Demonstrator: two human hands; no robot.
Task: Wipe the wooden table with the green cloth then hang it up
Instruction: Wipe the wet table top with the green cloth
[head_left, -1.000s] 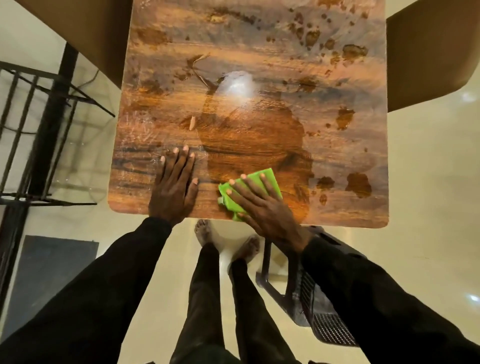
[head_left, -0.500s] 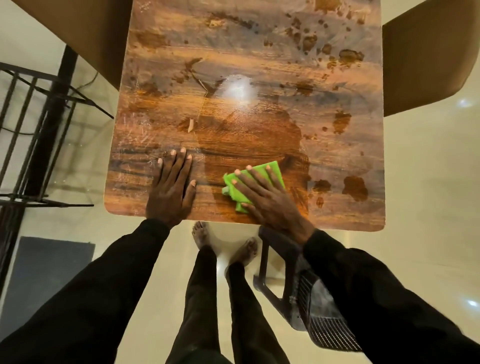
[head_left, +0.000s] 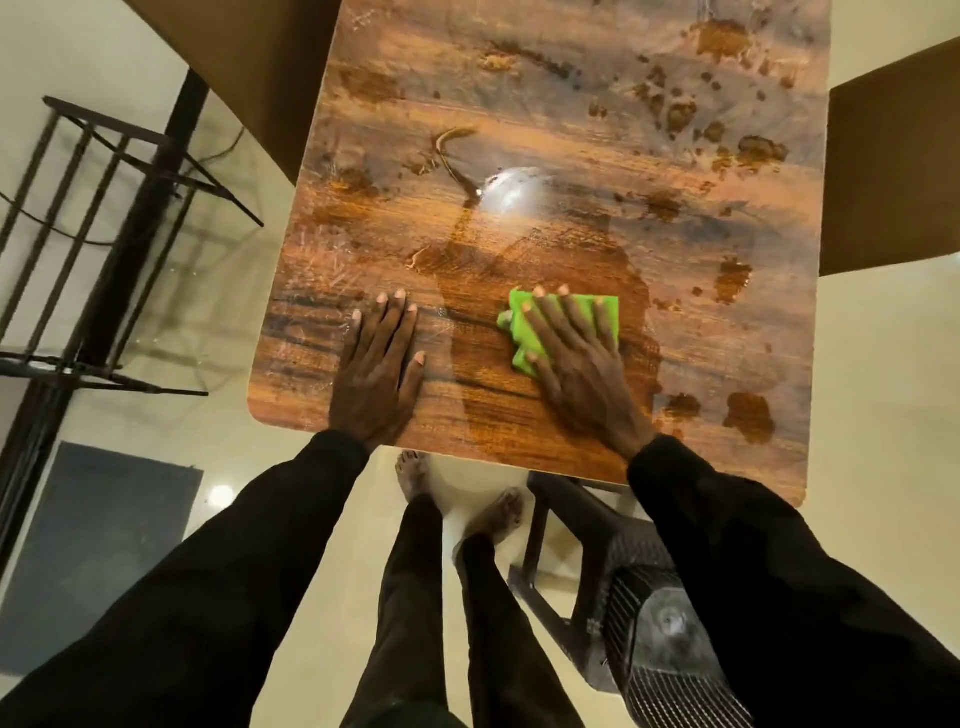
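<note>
The wooden table (head_left: 571, 130) fills the upper middle of the head view, its glossy top marked with dark wet blotches, mostly at the far right. A folded green cloth (head_left: 602, 309) lies near the table's front edge. My right hand (head_left: 582, 374) presses flat on the cloth with straight, spread fingers, covering most of it. My left hand (head_left: 379, 374) rests flat on the bare tabletop to the left of the cloth, fingers straight.
A dark plastic chair (head_left: 639, 613) stands under the table's front right edge, beside my bare feet (head_left: 457, 493). A black metal rack (head_left: 98, 249) stands at the left. Brown chair backs (head_left: 893, 156) flank the table. A grey mat (head_left: 98, 551) lies on the floor at lower left.
My right hand has slid the green cloth away from the front edge and a little rightward across the tabletop. My left hand has stayed flat in place.
</note>
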